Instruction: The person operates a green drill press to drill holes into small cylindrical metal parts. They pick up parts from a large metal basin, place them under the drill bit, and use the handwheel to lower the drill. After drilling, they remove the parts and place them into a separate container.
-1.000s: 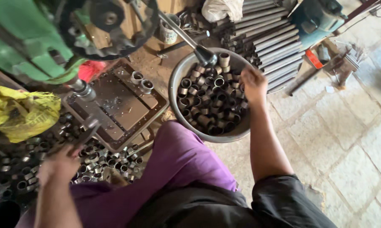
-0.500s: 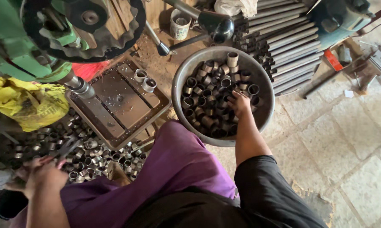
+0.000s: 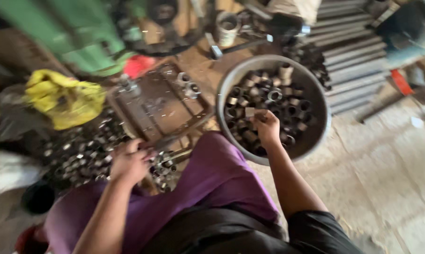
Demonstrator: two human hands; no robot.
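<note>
The right hand point(image 3: 267, 128) sits inside the round grey metal basin point(image 3: 321, 110), its fingers point(image 3: 258, 117) pinching a short steel ring point(image 3: 249, 112) at its eleven o'clock. Left hand point(image 3: 129, 162) rests curled on loose rings point(image 3: 80, 155); grip unclear.

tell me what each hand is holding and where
Right hand pinches a short metal ring by its rim over the basin. Left hand: too blurred to tell.

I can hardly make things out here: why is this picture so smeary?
Head view: motion blur smears everything, worst at the top around the green machine; the right hand in the round metal basin and the left hand are soft-edged; lighting is dim and even, without glare.
</note>
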